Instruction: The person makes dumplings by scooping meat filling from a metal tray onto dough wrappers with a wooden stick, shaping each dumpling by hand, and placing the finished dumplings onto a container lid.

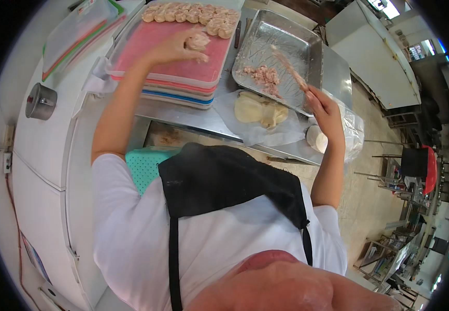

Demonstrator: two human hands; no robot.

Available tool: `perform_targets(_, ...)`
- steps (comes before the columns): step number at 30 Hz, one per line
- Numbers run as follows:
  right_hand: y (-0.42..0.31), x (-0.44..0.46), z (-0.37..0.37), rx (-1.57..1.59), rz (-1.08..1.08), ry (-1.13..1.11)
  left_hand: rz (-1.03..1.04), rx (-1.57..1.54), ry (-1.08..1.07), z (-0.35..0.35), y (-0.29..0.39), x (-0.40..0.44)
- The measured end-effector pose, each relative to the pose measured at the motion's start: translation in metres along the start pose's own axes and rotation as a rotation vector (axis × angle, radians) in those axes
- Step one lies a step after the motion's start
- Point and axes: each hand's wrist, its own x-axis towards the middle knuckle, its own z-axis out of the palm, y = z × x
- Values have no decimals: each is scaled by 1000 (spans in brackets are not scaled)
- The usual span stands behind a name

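My left hand [177, 47] is closed around a pale dumpling [198, 41], over a tray lined with a pink sheet [152, 52]. Rows of similar dumplings [183, 12] fill the tray's far side. In my right hand [326, 110] is a thin, flat stick [288, 66] smeared with meat filling, its tip pointing away over a deep metal pan [315, 49]. A mound of pinkish minced meat [263, 76] lies in the pan's near left part. Nearer me, round yellowish wrappers [255, 110] rest on a clear plastic sheet [229, 111].
Several stacked trays [183, 98] support the dumpling tray. A knife-like dark handle [238, 34] lies between tray and pan. A white round item [316, 139] sits by my right forearm. On the left, a white freezer top holds a metal pot [41, 101] and plastic lids [74, 41].
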Motion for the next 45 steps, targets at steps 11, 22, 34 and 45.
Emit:
perform_targets(11, 38, -87, -1, 243, 460, 296, -93, 234, 150, -35, -67, 63)
perform_targets(22, 91, -26, -4, -80, 149, -27, 142, 758, 324, -10, -87, 98)
perform_targets(34, 162, 64, -10, -876, -312, -359, -105, 686, 353, 60, 82, 51)
perform_targets(45, 172, 112, -42, -938, -471, -273, -208, 105, 93, 311, 15, 47)
